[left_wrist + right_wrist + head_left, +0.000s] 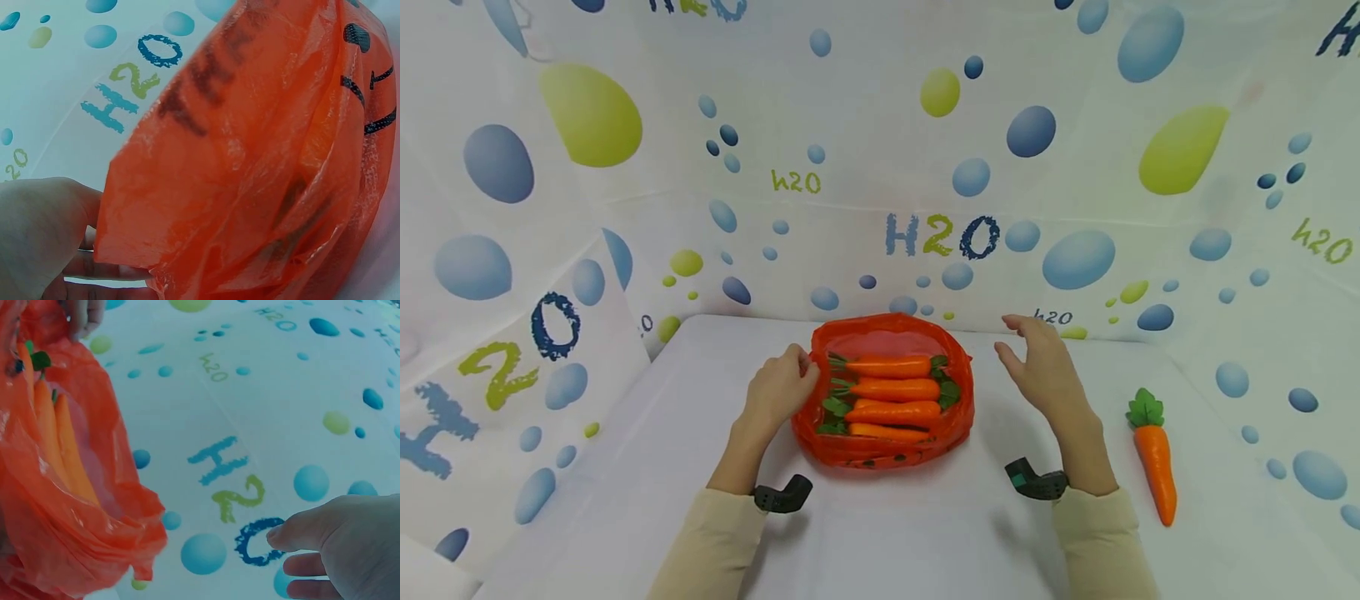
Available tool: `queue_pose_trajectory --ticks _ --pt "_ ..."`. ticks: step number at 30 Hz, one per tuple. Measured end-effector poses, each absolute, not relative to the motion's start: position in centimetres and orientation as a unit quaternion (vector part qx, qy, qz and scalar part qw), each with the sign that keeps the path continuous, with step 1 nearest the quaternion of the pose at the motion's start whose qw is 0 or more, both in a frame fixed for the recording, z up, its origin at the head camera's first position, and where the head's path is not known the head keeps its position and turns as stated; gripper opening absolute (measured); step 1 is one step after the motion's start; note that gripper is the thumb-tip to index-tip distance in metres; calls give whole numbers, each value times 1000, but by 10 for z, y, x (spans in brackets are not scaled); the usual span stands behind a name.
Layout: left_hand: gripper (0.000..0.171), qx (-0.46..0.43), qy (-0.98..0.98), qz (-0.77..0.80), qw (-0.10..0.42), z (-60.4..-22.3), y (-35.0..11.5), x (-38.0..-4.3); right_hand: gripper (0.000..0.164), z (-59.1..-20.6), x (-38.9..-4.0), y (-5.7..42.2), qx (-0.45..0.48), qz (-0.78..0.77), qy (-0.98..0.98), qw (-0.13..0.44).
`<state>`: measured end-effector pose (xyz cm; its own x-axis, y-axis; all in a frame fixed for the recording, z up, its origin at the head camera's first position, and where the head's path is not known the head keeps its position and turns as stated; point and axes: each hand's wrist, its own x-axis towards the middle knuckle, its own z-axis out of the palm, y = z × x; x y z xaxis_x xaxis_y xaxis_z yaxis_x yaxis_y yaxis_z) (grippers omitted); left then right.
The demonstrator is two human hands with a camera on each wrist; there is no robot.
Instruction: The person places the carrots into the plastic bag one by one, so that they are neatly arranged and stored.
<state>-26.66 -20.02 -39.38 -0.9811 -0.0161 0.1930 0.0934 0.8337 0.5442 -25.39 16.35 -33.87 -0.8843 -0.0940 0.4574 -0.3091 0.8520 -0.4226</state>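
A red plastic bag (957, 427) with dark printing lies on the table, its mouth spread wide. Several orange carrots (895, 389) with green tops lie side by side inside. My left hand (778, 387) pinches the bag's left rim; in the left wrist view that hand (44, 231) has the thin plastic (200, 200) between thumb and fingers. To the right of the bag, apart from it, my right hand (1047, 362) hovers with thumb and fingers spread and holds nothing. The right wrist view shows this hand (353, 540) beside the bag (69, 550).
A single carrot (1157, 471) with a leafy top lies on the table right of my right forearm. The white table (880, 533) ends at the back against a curtain (865, 108) printed with drops and "H2O". A dark wrist camera (784, 494) sits on my left wrist.
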Motion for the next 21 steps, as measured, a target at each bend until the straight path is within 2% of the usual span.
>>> queue_pose_trajectory --ticks 11,21 --pt "24 -22 -952 -291 97 -391 -199 -265 45 -338 -252 201 72 261 -928 255" --pt "25 -21 -949 -301 94 -391 -199 -264 54 -335 -248 226 -10 283 -936 210"
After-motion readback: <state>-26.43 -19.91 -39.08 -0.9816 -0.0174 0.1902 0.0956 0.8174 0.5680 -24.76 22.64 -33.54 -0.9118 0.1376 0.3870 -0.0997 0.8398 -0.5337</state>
